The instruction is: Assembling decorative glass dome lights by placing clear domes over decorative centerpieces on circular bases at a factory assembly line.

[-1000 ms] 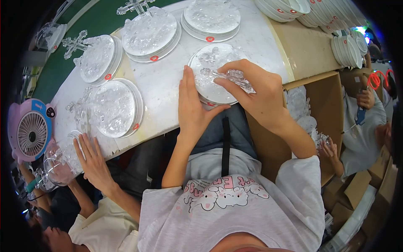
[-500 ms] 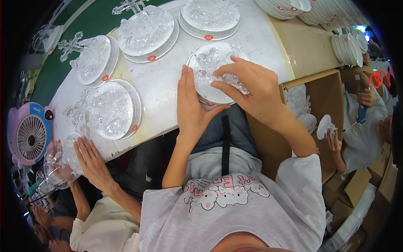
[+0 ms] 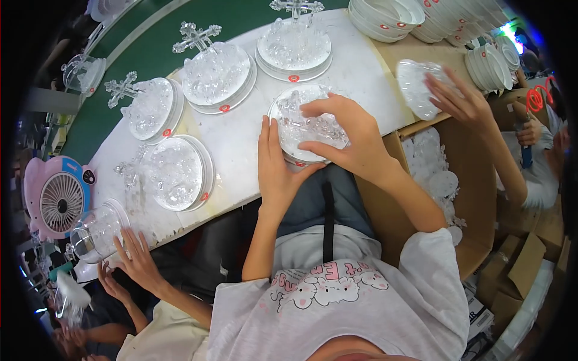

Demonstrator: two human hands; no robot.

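A round white base (image 3: 295, 99) topped with clear plastic crystal pieces lies near the table's front edge. My left hand (image 3: 277, 165) braces its left side, fingers straight and thumb along the near rim. Over the top is my right hand (image 3: 361, 135), its thumb and index finger spread on either side of a clear crystal piece (image 3: 313, 126). The palm side of that hand is partly hidden. Beyond stand similar bases with clear crystals, some bearing a clear cross: one at the back (image 3: 295, 48), one left of it (image 3: 217, 72), others farther left (image 3: 150, 108).
White dishes (image 3: 385, 21) are stacked at the back right. A cardboard box (image 3: 475, 180) with clear parts sits at my right. A co-worker's hand (image 3: 460, 99) is by a clear-white piece (image 3: 418, 90). At left are another person's hand (image 3: 138, 259), a clear dome (image 3: 90, 240) and a fan (image 3: 60, 201).
My right thumb and index finger have spread apart around the crystal piece. My left hand stays at the base. The right co-worker's hand and a clear-white piece have come up over the table.
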